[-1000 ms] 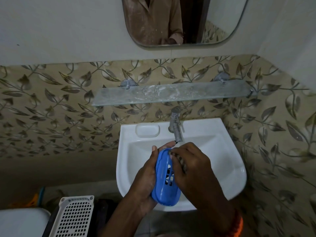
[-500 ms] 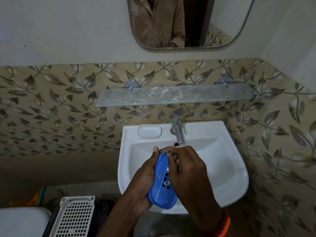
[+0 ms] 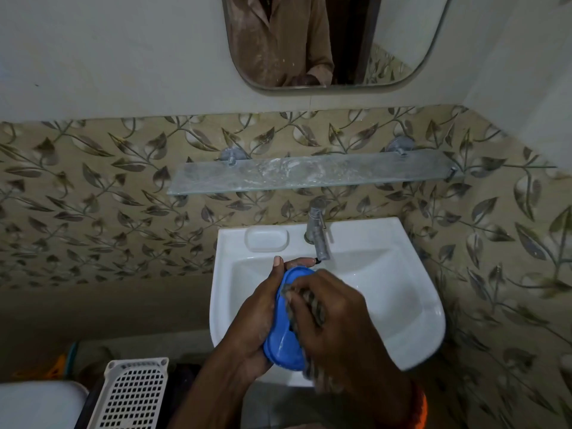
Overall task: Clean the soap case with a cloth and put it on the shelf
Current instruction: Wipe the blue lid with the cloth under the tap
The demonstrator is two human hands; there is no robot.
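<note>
A blue oval soap case [image 3: 286,342] is held on edge over the white sink [image 3: 411,308]. My left hand [image 3: 257,317] cups it from the left, thumb up at its top. My right hand [image 3: 334,323] covers the case's open side, fingers pressing a dark greyish cloth [image 3: 309,305] into it; most of the cloth is hidden. A smeared glass shelf [image 3: 309,171] is fixed to the tiled wall above the sink.
A metal tap [image 3: 318,233] stands at the sink's back, just beyond my fingertips. A moulded soap recess [image 3: 266,239] lies left of it. A white perforated basket [image 3: 133,394] and a white lid [image 3: 40,404] sit low left. A mirror [image 3: 325,41] hangs above.
My right hand has slid down over the case's open side, hiding its slotted inside. The case has tipped slightly and both hands sit a little lower over the sink.
</note>
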